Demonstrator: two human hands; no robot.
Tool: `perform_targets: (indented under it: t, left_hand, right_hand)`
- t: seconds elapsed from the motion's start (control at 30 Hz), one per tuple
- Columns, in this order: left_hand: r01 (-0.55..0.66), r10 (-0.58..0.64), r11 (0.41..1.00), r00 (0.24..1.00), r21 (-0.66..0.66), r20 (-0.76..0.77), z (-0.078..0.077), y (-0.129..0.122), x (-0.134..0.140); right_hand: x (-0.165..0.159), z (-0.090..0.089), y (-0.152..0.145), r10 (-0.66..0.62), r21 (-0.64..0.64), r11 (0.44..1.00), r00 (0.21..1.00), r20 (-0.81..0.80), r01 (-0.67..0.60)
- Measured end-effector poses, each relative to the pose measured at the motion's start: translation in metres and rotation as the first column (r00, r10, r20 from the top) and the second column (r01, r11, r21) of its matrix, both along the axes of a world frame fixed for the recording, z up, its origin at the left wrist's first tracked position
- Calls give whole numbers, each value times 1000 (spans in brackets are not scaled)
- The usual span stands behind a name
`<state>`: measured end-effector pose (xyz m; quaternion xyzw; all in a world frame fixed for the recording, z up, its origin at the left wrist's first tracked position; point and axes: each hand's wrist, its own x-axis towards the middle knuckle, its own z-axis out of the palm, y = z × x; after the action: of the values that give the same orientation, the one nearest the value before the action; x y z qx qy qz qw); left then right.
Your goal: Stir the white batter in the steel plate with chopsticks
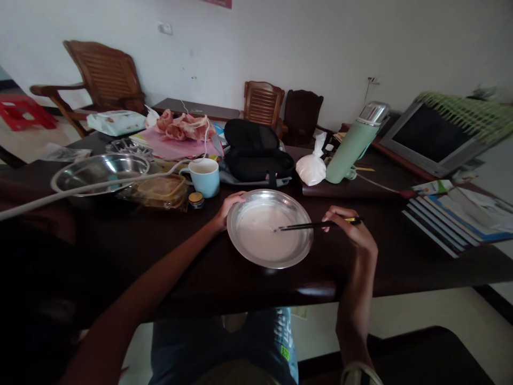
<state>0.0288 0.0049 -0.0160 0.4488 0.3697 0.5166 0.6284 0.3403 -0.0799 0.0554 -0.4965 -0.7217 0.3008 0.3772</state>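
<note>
A shiny metal bowl [270, 260] stands at the near edge of the dark table, with a pale, milky liquid [256, 235] in it. My left hand [231, 208] grips the bowl's left rim, its fingers curled over the edge. My right hand [348, 227] is closed around dark chopsticks [298, 226] with gold-coloured ends. Their tips reach over the bowl's right rim and touch the liquid near the middle. Beyond the bowl, a knotted plastic bag of white powder [311, 170] sits beside a tilted-looking green thermos [352, 147].
Left of the bowl are a light blue mug [204, 179], a small jar [196, 200], plastic containers [160, 190] and a second metal bowl [100, 159]. A black case [256, 158] lies behind. Stacked books [436, 227] and an old television [436, 131] are to the right. A white cable [80, 192] crosses the left side.
</note>
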Motion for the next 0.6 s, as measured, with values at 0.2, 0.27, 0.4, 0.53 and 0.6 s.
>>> perform_targets:
  t: [0.2, 0.27, 0.4, 0.53, 0.6]
  left_hand:
    - [-87, 86, 996, 994, 11, 63, -1, -1, 1]
    - [-73, 74, 997, 994, -14, 75, -1, -1, 1]
    - [44, -38, 997, 995, -57, 97, 2, 0, 0]
    - [72, -53, 985, 991, -155, 124, 4, -2, -2]
    - [70, -45, 975, 991, -210, 123, 4, -3, -3]
  right_hand:
    - [-4, -1, 2, -56, -16, 998, 996, -66, 55]
    - [-1, -2, 2, -137, -30, 990, 984, -111, 135]
    - [-2, -4, 3, 30, -72, 997, 994, -103, -37]
    - [-6, -4, 5, -117, -8, 993, 986, -119, 117]
    - [-7, -3, 4, -116, -48, 993, 984, -134, 111]
